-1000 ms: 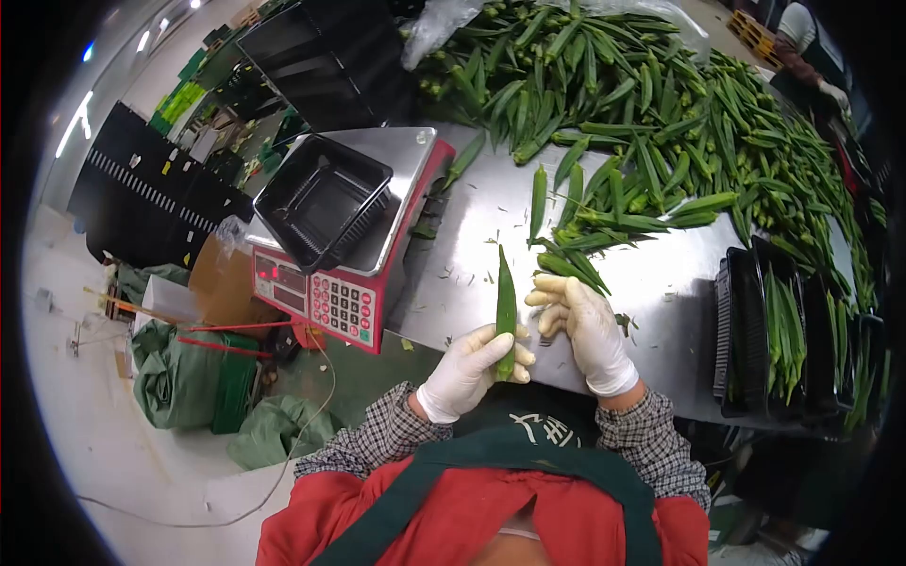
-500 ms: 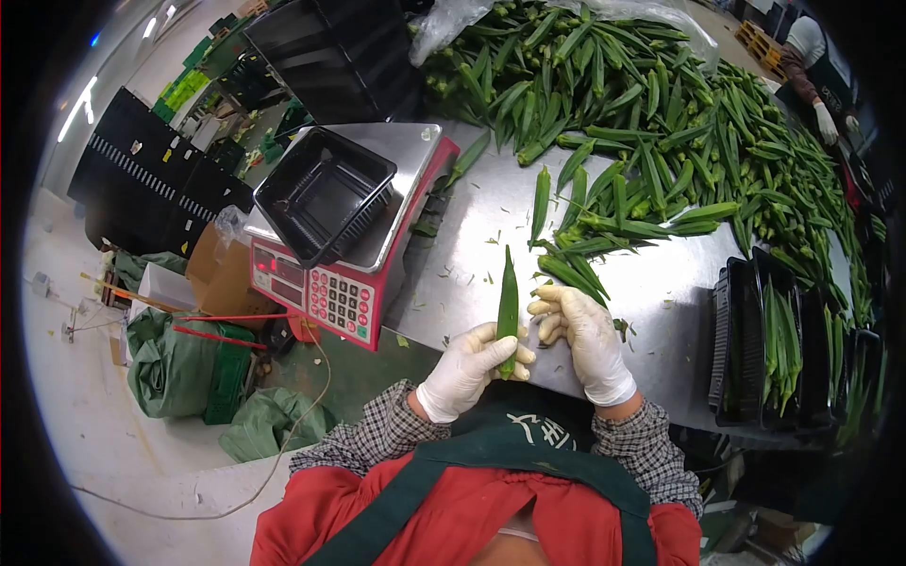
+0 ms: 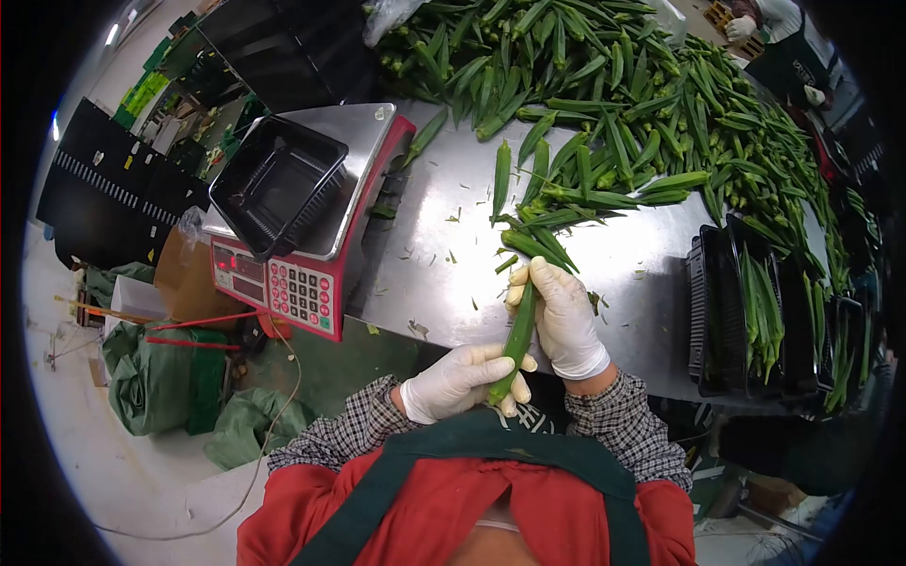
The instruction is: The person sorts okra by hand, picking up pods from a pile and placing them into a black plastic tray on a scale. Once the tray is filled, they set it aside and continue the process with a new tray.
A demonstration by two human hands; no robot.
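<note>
A single green okra pod [image 3: 519,335] is held between both hands over the table's front edge. My left hand [image 3: 453,382], in a white glove, grips its lower, stem end between thumb and fingers. The gloved right hand [image 3: 566,325] closes its thumb and fingers around the pod's upper, pointed end, which is mostly hidden. Just beyond the right hand lie a few loose okra pods [image 3: 552,247] on the metal table [image 3: 425,255]. Farther back rises a large heap of okra [image 3: 604,80].
At the left, a black plastic tray [image 3: 278,184] sits on a red-and-silver digital scale [image 3: 302,297]. Black trays with okra [image 3: 763,316] stand at the right edge. Behind the scale is a stack of black trays [image 3: 283,52]. A co-worker in an apron [image 3: 797,66] is at the far right.
My right hand has moved onto the pod's upper end, where before it was apart from it. The pod now tilts to the right. The whole view has shifted slightly.
</note>
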